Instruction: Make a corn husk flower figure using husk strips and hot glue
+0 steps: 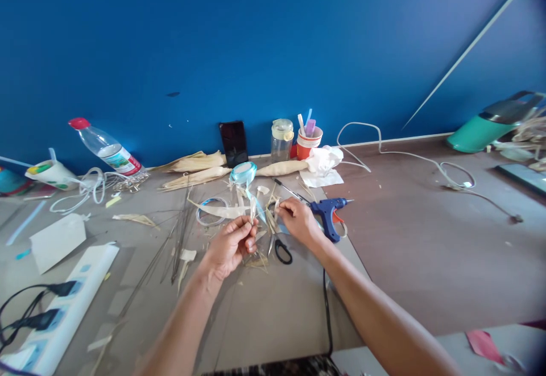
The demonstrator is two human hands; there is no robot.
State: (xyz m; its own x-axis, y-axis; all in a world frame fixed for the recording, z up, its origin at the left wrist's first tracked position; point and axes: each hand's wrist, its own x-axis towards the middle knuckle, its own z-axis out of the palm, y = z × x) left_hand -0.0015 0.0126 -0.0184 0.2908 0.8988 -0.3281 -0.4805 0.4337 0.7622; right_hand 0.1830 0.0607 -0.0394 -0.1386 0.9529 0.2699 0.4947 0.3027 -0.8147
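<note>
My left hand (230, 245) pinches a pale, folded strip (253, 207), which looks like dried corn husk, upright between thumb and fingers. Just to its right, my right hand (301, 220) is closed at the fingertips on a small pale piece (277, 204), too small to name surely. Under and between the hands lie husk scraps and scissors (283, 252) with black handles. A blue hot glue gun (329, 217) rests right beside my right hand. Behind the hands stands a roll of light blue ribbon (243, 173).
Husk bundles (196, 162), a phone (234, 143), a jar (282, 140) and a red cup (309, 141) line the blue wall. Thin wires (179, 239) lie left of my hands. A tilted bottle (111, 151), a power strip (70, 308) and a green kettle-like vessel (486, 125) are farther out.
</note>
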